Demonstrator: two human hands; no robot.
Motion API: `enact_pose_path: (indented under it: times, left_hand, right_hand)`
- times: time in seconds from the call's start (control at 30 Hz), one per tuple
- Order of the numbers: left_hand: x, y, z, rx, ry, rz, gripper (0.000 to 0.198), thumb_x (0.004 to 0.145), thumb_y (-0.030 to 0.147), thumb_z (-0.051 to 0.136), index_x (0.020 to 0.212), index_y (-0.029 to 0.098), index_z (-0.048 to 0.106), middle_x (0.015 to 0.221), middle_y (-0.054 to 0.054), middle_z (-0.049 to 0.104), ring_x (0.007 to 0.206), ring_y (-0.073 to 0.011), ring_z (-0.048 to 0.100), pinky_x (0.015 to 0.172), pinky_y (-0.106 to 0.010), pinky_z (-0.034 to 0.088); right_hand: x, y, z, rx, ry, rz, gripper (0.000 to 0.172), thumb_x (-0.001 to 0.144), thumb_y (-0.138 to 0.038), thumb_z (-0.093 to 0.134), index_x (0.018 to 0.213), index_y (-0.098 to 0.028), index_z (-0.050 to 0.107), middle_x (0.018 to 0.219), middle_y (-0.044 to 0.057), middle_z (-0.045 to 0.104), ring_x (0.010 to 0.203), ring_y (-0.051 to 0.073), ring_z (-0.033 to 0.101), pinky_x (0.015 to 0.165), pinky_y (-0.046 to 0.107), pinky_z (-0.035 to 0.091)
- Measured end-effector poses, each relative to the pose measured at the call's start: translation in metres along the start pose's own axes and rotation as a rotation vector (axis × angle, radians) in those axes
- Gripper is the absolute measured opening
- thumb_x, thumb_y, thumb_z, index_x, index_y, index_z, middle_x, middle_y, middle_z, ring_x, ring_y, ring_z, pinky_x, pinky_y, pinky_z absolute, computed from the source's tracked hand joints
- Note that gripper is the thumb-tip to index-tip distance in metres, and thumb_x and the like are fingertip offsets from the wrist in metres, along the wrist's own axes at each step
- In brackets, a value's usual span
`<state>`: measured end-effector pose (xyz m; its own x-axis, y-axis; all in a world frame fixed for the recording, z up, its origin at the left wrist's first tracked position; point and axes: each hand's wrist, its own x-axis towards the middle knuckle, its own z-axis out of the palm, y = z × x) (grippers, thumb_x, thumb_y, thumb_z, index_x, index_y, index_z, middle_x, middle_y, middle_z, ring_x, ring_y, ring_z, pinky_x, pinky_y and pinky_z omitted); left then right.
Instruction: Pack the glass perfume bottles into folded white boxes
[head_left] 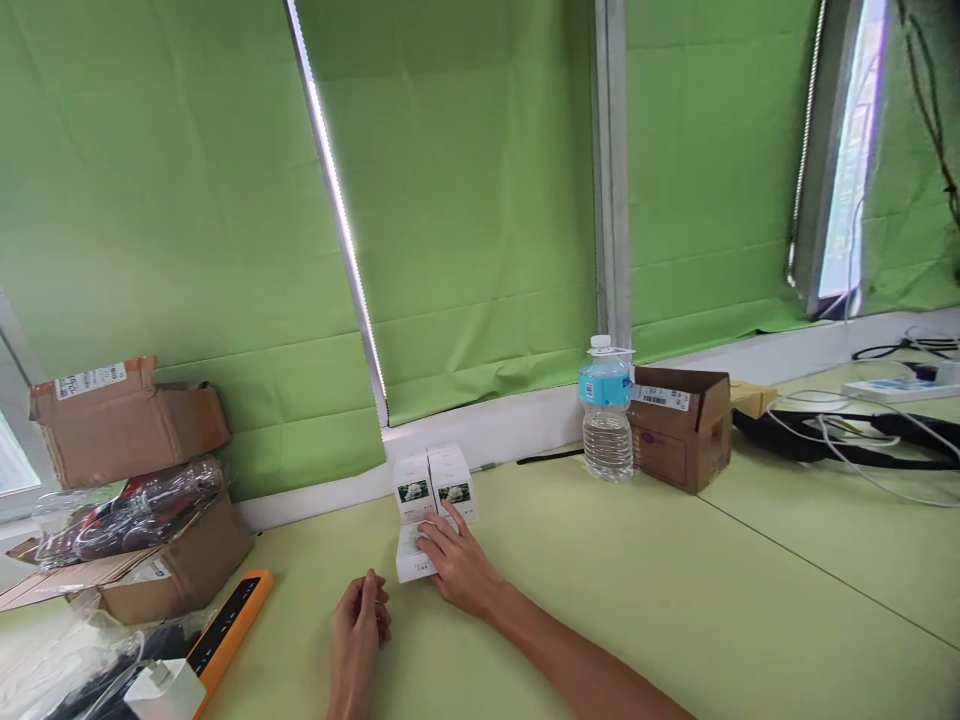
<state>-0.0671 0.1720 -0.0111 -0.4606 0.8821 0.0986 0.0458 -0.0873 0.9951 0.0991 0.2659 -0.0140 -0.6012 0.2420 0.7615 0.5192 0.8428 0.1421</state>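
Observation:
My right hand point(459, 562) lies over a small white box point(414, 566) on the table, its fingers across the top and its thumb at the right side. Dark print shows on that box's front face. Directly behind it, two white boxes point(453, 484) with a picture of a white flower stand side by side against the wall ledge. My left hand point(360, 612) rests just left of the front box, apart from it. Its fingers are curled in, and I see nothing in them.
Cardboard boxes point(131, 425) with plastic-wrapped goods are stacked at the left, by an orange-and-black strip point(234, 630). A water bottle point(606, 420) and a brown carton point(679, 430) stand right of the white boxes. Cables point(862, 440) and a black strap lie farther right.

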Motion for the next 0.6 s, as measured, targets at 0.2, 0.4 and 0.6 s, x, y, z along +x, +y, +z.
enact_pose_path:
  times: [0.2, 0.4, 0.6]
  left_hand:
    - [-0.003, 0.004, -0.005, 0.066, 0.072, 0.117, 0.069, 0.063, 0.082, 0.06, 0.079, 0.015, 0.067, 0.062, -0.001, 0.06, 0.053, -0.0165, 0.056, 0.048, -0.028, 0.045]
    - [-0.017, 0.005, 0.005, 0.205, -0.189, 0.319, 0.053, 0.082, 0.069, 0.053, 0.097, 0.022, 0.07, 0.112, -0.01, 0.07, 0.107, -0.0279, 0.065, 0.09, -0.039, 0.054]
    - [-0.043, 0.001, 0.021, 0.389, -0.71, 0.401, 0.081, 0.073, 0.065, 0.067, 0.141, 0.025, 0.048, 0.151, -0.01, 0.045, 0.138, -0.0315, 0.042, 0.115, -0.042, 0.034]
  right_hand:
    - [-0.035, -0.021, -0.052, 0.172, -0.09, -0.03, 0.039, 0.083, -0.013, 0.056, 0.122, -0.017, 0.057, 0.121, 0.01, 0.063, 0.126, 0.026, 0.049, 0.12, 0.051, 0.019]
    - [-0.079, -0.022, -0.111, 0.38, -0.179, 0.247, 0.045, 0.073, -0.008, 0.06, 0.114, -0.027, 0.061, 0.143, 0.01, 0.045, 0.14, 0.031, 0.031, 0.112, 0.055, 0.03]
    - [-0.089, -0.017, -0.105, 0.653, -0.108, 0.459, 0.036, 0.077, -0.013, 0.062, 0.109, -0.027, 0.066, 0.144, 0.011, 0.044, 0.135, 0.029, 0.041, 0.105, 0.044, 0.041]
